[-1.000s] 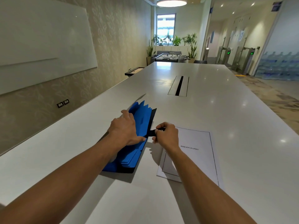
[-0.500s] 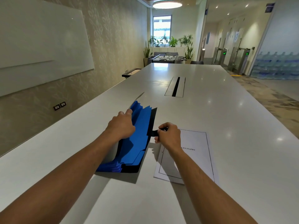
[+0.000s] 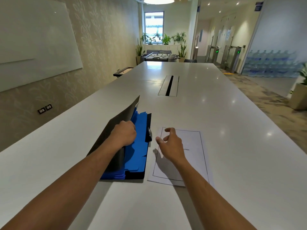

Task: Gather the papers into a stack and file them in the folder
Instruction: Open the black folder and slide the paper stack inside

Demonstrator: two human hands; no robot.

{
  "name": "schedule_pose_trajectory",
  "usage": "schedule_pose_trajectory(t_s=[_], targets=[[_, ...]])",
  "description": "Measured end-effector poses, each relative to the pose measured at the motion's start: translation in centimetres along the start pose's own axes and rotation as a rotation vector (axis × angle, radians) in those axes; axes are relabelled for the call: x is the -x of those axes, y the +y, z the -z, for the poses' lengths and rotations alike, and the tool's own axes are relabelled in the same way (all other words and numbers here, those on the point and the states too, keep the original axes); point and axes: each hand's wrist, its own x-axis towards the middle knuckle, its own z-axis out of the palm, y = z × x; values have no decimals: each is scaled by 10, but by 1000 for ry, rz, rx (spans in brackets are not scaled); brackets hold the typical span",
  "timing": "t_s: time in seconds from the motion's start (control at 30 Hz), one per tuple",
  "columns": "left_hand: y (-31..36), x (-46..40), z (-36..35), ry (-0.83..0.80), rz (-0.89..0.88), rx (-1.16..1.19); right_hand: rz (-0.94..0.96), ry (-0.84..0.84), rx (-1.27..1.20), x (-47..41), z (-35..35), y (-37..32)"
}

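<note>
Left hand (image 3: 123, 136) curled round the folder (image 3: 132, 146) flap, right hand (image 3: 171, 145) loose-fingered, empty, above the papers (image 3: 196, 156).

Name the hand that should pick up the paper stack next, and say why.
Right. The right hand hovers open directly over the paper stack, holding nothing, while the left hand grips the folder's black cover, keeping the blue dividers exposed.

black letters "SPHY" on the top paper (image 3: 191, 146), rest of word hidden
</note>
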Motion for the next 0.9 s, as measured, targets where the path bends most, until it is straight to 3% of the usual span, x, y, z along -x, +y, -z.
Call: schedule_pose_trajectory(t_s=[0.23, 0.43, 0.73, 0.9], targets=[[16, -2, -50, -156, 43, -33, -191, 213, 263, 15, 64, 47], [16, -7, -73, -192, -6, -237, -339, 179, 446, 22, 98, 70], [16, -9, -84, -169, -22, -325, -413, 100, 491, 12, 97, 63], [14, -11, -86, -167, -31, -342, -505, 113, 307, 1, 105, 69]])
